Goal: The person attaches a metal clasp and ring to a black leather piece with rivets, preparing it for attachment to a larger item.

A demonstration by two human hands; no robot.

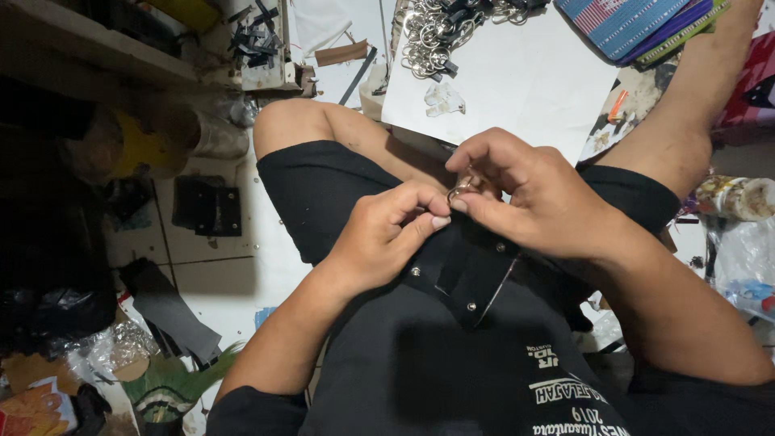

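Seated person, cross-legged on floor. Left hand (387,238) and right hand (525,194) meet over the lap, fingertips pinching one small metal ring (461,190) between them, held close for fine work. Black studded strap (464,270) rests on lap beneath. Ahead: white sheet (517,73) bearing heap of metal rings (436,36), kept within reach.

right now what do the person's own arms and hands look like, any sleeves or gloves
Both hands are bare: no gloves, rings or watch show on the left hand or the right hand. The forearms are uncovered too. A short black sleeve ends near the left elbow; it belongs to a black t-shirt with white printed lettering. The fingernails are short and plain.
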